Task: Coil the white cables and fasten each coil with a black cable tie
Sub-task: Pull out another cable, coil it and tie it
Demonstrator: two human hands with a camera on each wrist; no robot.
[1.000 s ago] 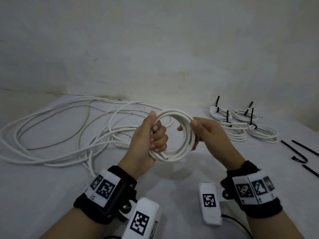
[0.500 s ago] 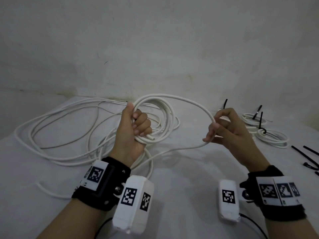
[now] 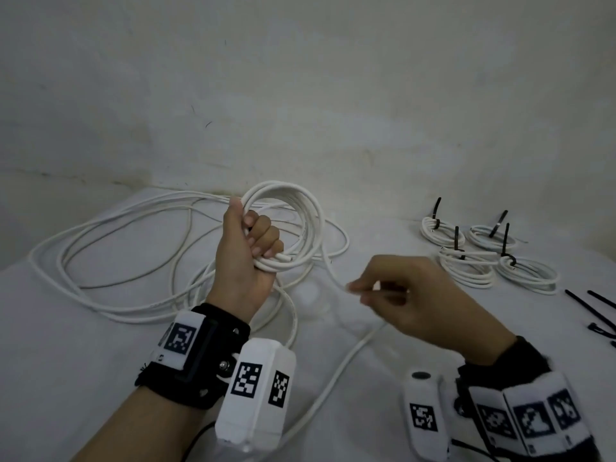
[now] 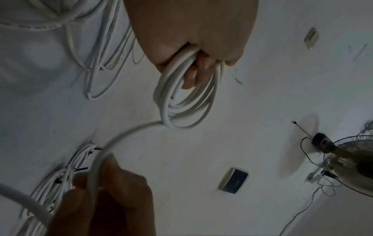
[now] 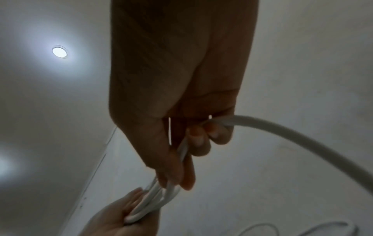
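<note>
Four tied coils (image 3: pixel 466 261), one coil (image 3: pixel 286 225) in hand (untied), three loose ties (image 3: pixel 586 305).

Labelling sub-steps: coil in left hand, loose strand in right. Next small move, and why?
Probably swing the right hand up to lay its pinched strand onto the coil gripped by the left hand: uncoiled cable trails on the table, so tying seems premature.

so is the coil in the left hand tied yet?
Not tied. The coil carries no black tie; left hand grips it, right hand pinches its loose tail.
</note>
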